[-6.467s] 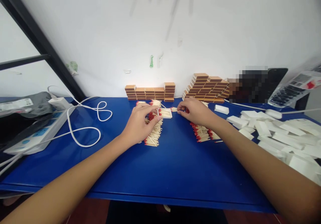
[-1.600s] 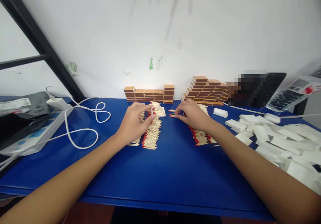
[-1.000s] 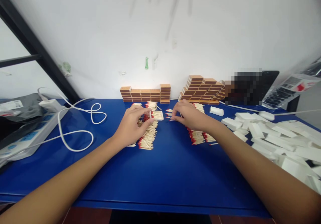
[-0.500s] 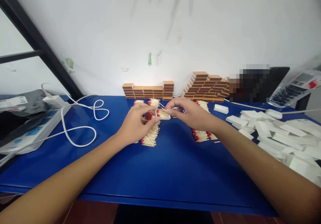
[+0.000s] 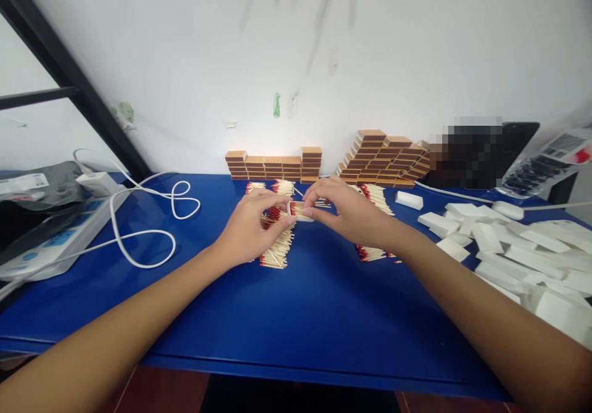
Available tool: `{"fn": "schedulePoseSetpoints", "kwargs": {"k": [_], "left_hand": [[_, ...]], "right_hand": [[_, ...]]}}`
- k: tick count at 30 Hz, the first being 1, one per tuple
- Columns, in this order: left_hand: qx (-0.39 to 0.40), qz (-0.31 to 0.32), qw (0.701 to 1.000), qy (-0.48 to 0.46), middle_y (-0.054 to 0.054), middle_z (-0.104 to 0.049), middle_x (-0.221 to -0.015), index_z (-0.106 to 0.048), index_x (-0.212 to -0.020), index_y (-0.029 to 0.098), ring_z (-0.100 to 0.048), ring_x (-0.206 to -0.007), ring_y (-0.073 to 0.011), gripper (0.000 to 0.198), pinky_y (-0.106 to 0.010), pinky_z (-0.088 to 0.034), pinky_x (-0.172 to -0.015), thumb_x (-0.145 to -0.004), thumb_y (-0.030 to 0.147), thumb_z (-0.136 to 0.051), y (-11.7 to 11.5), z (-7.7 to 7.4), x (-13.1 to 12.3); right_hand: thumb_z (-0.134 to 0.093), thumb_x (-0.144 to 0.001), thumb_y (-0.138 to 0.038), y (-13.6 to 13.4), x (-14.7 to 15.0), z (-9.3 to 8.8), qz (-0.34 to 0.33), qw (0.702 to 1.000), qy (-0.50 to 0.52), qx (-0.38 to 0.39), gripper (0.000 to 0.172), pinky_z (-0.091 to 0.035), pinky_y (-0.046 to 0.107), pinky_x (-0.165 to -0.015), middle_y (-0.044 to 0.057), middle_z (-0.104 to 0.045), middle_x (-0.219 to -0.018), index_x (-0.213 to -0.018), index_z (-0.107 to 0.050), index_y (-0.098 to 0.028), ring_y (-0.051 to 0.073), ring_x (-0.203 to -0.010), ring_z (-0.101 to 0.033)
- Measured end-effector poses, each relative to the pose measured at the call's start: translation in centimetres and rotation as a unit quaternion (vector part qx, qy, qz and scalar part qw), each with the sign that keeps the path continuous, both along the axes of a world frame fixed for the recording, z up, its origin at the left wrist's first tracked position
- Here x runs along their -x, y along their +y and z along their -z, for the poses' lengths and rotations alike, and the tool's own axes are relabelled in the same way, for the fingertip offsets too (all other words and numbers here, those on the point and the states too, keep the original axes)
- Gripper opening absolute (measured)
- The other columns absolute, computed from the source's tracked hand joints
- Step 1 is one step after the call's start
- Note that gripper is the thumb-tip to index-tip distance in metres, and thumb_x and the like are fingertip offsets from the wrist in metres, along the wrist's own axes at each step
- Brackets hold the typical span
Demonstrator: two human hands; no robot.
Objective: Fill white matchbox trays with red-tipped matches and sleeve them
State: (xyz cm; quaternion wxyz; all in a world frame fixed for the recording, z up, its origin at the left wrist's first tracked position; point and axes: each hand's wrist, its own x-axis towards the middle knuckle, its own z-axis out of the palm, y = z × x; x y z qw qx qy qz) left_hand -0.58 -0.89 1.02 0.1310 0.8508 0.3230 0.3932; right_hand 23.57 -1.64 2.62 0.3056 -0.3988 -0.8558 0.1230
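My left hand (image 5: 253,225) grips a small white matchbox tray (image 5: 306,218) by its left end, thumb in front and fingers behind. Red-headed matches (image 5: 296,211) lie inside it, heads toward the left. My right hand (image 5: 345,208) is closed, with thumb and fingertips pinched at the matches at the tray's right end; the exact tips are partly hidden. Under and beside my left hand spreads a pile of loose matches (image 5: 276,249). Another match pile (image 5: 377,198) lies behind and beneath my right hand, partly covered by it.
Stacked brown matchboxes (image 5: 272,169) line the wall, with a taller stepped stack (image 5: 383,160) to the right. Many white empty trays (image 5: 518,246) are heaped at the right. A power strip (image 5: 60,243) and looped white cable (image 5: 173,240) occupy the left of the blue table (image 5: 277,327).
My right fingertips have moved left and down into the tray, onto the matches. The tray stays in my left hand at nearly the same spot. The view has shifted slightly.
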Motion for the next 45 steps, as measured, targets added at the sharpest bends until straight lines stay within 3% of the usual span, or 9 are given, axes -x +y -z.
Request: {"fn": "schedulePoseSetpoints", "kwargs": {"k": [16, 21, 25, 29, 33, 38, 45], "left_hand": [[0.036, -0.003, 0.999, -0.002, -0.005, -0.078, -0.111, -0.076, -0.111, 0.022, -0.067, -0.107, -0.0239, 0.021, -0.042, -0.053, -0.097, -0.094, 0.034, -0.076, -0.2, -0.2, 0.0], [0.033, -0.014, 0.999, -0.013, -0.005, -0.079, -0.108, -0.076, -0.114, 0.021, -0.069, -0.106, -0.0238, 0.023, -0.043, -0.053, -0.099, -0.094, 0.034, -0.075, -0.1, -0.2, -0.1], [0.013, -0.038, 0.999, -0.017, -0.003, -0.080, -0.103, -0.075, -0.115, 0.021, -0.068, -0.107, -0.0236, 0.023, -0.043, -0.053, -0.101, -0.095, 0.032, -0.074, 0.1, 0.0, 0.0], [0.005, -0.051, 0.998, -0.022, -0.003, -0.079, -0.104, -0.075, -0.114, 0.022, -0.066, -0.110, -0.0242, 0.022, -0.043, -0.053, -0.101, -0.096, 0.034, -0.073, 0.3, -0.1, 0.2], [0.001, -0.047, 0.999, -0.013, -0.004, -0.079, -0.106, -0.075, -0.110, 0.022, -0.066, -0.110, -0.0255, 0.019, -0.045, -0.054, -0.099, -0.095, 0.034, -0.074, 0.3, -0.2, 0.2], [-0.006, -0.044, 0.999, -0.002, -0.005, -0.079, -0.105, -0.074, -0.113, 0.022, -0.067, -0.107, -0.0251, 0.021, -0.045, -0.054, -0.098, -0.095, 0.033, -0.074, 0.3, -0.1, 0.1], [-0.002, -0.059, 0.998, 0.000, -0.005, -0.078, -0.104, -0.074, -0.115, 0.021, -0.066, -0.108, -0.0253, 0.024, -0.044, -0.053, -0.098, -0.095, 0.034, -0.075, 0.2, -0.1, 0.2]], "right_hand": [[-0.060, -0.101, -0.028, 0.5, -0.4, -0.1, -0.043, 0.999, 0.018, -0.023, 0.014, -0.050, 0.040, -0.089, 0.008, -0.069, -0.107, -0.103, -0.073, -0.026, 0.025, -0.104, -0.060], [-0.061, -0.097, -0.027, 0.9, -1.0, -0.5, 0.040, 0.998, 0.029, -0.024, 0.012, -0.050, 0.038, -0.083, 0.008, -0.071, -0.104, -0.102, -0.072, -0.023, 0.023, -0.093, -0.063], [-0.066, -0.092, -0.034, 1.8, -2.8, -0.5, 0.081, 0.994, -0.068, 0.008, 0.014, -0.046, 0.040, -0.084, 0.007, -0.072, -0.092, -0.088, -0.073, -0.022, 0.025, -0.092, -0.061], [-0.072, -0.086, -0.036, 2.5, -4.0, 0.3, 0.080, 0.984, -0.153, 0.049, 0.014, -0.044, 0.041, -0.084, 0.008, -0.072, -0.090, -0.089, -0.076, -0.023, 0.030, -0.101, -0.057], [-0.069, -0.088, -0.029, 3.0, -4.0, 1.6, 0.088, 0.981, -0.167, 0.041, 0.011, -0.043, 0.040, -0.081, 0.009, -0.070, -0.090, -0.091, -0.075, -0.022, 0.029, -0.099, -0.056], [-0.064, -0.091, -0.026, 3.4, -3.9, 2.6, 0.075, 0.984, -0.161, 0.032, 0.014, -0.043, 0.041, -0.081, 0.010, -0.069, -0.086, -0.081, -0.072, -0.021, 0.029, -0.095, -0.055], [-0.058, -0.099, -0.036, 1.8, -2.8, -0.1, 0.077, 0.996, -0.054, -0.007, 0.020, -0.045, 0.043, -0.083, 0.009, -0.068, -0.092, -0.086, -0.065, -0.022, 0.028, -0.096, -0.057]]}}
